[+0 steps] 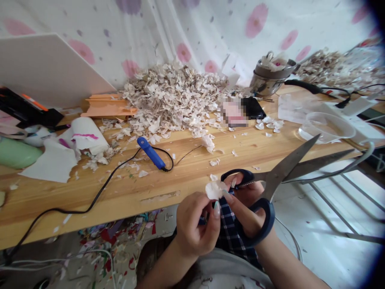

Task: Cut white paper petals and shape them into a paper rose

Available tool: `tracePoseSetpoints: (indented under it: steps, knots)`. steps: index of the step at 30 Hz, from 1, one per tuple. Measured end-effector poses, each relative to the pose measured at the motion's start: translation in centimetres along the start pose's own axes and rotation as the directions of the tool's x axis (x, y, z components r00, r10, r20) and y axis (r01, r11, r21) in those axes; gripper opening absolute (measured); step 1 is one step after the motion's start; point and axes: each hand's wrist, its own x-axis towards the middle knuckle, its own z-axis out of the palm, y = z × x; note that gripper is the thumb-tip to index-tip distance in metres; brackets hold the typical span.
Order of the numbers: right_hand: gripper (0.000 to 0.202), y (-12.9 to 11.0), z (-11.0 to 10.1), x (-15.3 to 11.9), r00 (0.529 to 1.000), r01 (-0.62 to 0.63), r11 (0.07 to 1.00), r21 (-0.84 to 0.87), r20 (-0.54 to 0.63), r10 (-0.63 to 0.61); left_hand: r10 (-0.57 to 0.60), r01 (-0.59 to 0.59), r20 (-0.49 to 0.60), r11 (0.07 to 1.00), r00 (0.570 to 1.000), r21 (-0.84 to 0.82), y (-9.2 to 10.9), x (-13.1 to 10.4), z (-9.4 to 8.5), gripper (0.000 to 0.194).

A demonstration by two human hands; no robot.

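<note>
"Flowered curtain (192, 24) across the back, pink and purple blooms on white. What stands before it?"

"Wooden counter (120, 200), running wide across the view and strewn with pale scraps. At its left end a white board (54, 72) slants up."

"And that mound?"

"Heap of off-white petals (168, 100), by the curtain (loose bits lie all round its foot). Off to its right are metal bowls (267, 84), one set on the other, the upper one holding some pale pieces."

"Where are the scissors (282, 166)?"

"On the right hand (254, 222), in front of the counter. Its fingers go through the dark blue loops, so that grip has hold of them; the blades stand apart, pointing away to the right."

"The left hand (195, 224)?"

"Its grip is a pinch, thumb and forefinger closed on something. Before that, by size, comes a blue corded handle (152, 154) lying on the counter, black cord trailing left."

"And the something?"

"White petal piece (214, 190), between the two hands, its right side at the right hand's fingertips."
</note>
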Motion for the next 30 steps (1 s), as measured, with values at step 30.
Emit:
tracePoseSetpoints:
  steps: [30]
  knots:
    - [0.023, 1.5, 0.5, 0.2, 0.998, -0.066, 0.996, 0.052, 0.017, 0.066, -0.049, 0.06, -0.072, 0.986, 0.996, 0.154, -0.3, 1.3, 0.7, 0.014]
